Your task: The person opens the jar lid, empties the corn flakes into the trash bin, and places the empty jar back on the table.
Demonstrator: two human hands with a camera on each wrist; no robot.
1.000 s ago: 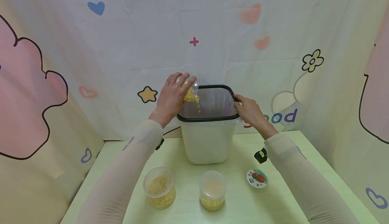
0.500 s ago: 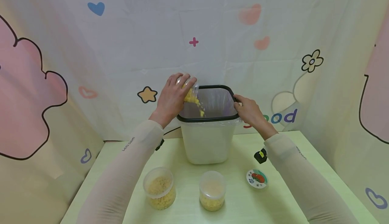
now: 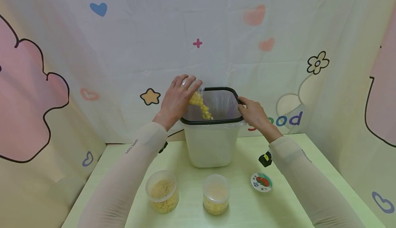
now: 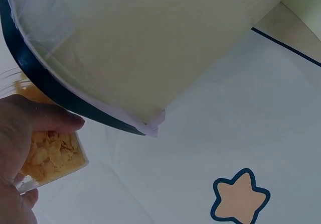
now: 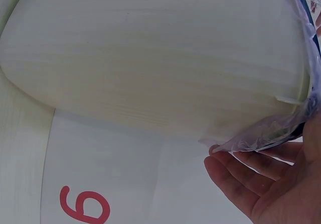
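My left hand (image 3: 177, 99) grips a clear plastic tub (image 4: 55, 156) of yellow flaky bits, tipped over the left side of a white trash can (image 3: 211, 145). A stream of yellow pieces (image 3: 205, 111) falls from the tub's mouth into the can. The can has a black rim (image 3: 216, 121) and a thin clear bag liner (image 5: 256, 133) folded over its edge. At the can's right side, my right hand (image 3: 252, 111) holds the rim, its fingers curled under the liner's edge in the right wrist view.
Two clear tubs stand in front on the pale green table (image 3: 247, 211): a wider open tub (image 3: 163, 193) and a smaller tub (image 3: 216, 195), both with yellow contents. A round lid with a tomato picture (image 3: 261, 182) lies to the right. A patterned curtain (image 3: 139, 49) hangs behind.
The tub in my left hand has tilted slightly further and shifted a little right. The few falling bits have become a thicker stream. My right hand stays on the rim.
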